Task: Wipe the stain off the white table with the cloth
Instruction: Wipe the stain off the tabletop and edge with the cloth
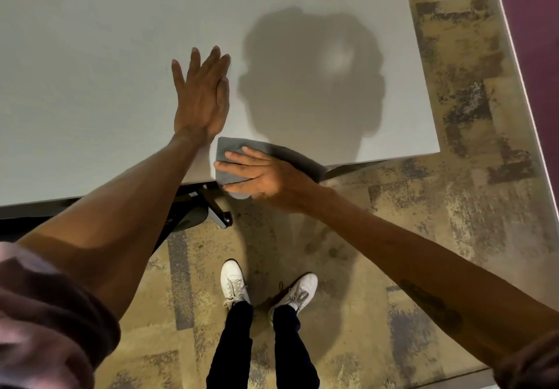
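Observation:
The white table (pixel 90 71) fills the upper left of the head view. A grey cloth (pixel 230 152) lies at the table's near edge, partly hanging over it. My right hand (pixel 257 177) lies flat on the cloth with its fingers spread, pressing it at the edge. My left hand (pixel 201 95) rests flat on the tabletop just beyond the cloth, fingers straight and together, holding nothing. I see no stain on the visible surface; a shadow of my head darkens the table's right part.
The table's right corner (pixel 437 149) ends over patterned carpet (pixel 423 222). A dark table leg with a caster (pixel 222 217) stands under the near edge. My feet in white shoes (pixel 233 282) stand close to the table. A maroon wall (pixel 538 25) runs at the right.

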A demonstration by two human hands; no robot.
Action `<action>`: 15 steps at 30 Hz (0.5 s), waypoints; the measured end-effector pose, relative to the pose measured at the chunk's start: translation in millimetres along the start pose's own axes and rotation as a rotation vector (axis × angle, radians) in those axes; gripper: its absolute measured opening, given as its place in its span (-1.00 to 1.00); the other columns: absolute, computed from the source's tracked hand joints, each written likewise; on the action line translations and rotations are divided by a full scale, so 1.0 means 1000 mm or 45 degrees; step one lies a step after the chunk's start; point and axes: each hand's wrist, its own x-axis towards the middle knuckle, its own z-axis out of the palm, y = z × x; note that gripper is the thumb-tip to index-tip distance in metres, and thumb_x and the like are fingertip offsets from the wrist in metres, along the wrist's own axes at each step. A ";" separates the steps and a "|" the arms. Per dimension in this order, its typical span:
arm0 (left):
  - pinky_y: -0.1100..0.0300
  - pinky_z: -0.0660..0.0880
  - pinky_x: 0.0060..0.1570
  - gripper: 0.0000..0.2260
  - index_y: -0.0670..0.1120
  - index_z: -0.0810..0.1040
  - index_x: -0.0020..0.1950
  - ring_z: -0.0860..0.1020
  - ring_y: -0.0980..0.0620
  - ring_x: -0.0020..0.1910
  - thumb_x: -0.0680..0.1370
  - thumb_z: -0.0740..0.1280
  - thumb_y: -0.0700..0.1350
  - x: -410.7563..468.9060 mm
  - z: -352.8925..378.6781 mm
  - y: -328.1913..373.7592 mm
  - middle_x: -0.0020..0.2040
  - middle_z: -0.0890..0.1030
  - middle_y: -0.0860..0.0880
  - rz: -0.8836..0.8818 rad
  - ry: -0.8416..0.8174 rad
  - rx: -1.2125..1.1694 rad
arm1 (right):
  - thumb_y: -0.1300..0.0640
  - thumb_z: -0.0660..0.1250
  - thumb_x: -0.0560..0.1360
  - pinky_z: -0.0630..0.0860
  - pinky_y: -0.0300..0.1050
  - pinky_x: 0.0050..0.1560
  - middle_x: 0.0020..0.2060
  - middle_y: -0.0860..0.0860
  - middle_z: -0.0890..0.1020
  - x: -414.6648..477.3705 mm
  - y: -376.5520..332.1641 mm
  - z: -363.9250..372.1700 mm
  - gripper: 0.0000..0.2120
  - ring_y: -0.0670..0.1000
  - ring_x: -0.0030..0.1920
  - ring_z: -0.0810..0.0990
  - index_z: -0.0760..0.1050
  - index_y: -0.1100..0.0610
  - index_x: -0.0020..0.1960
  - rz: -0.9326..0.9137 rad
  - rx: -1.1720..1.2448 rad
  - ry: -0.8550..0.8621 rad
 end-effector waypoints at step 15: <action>-0.25 -0.02 0.61 -0.57 -0.10 0.32 0.56 0.15 -0.19 0.64 0.73 -0.06 -0.04 0.000 -0.001 0.001 0.61 0.30 -0.06 -0.047 0.001 -0.113 | 0.31 0.38 0.44 0.17 -0.02 0.54 0.41 0.03 0.50 -0.071 0.010 -0.016 -0.70 0.07 0.46 0.40 0.69 0.04 0.09 0.387 -0.077 0.197</action>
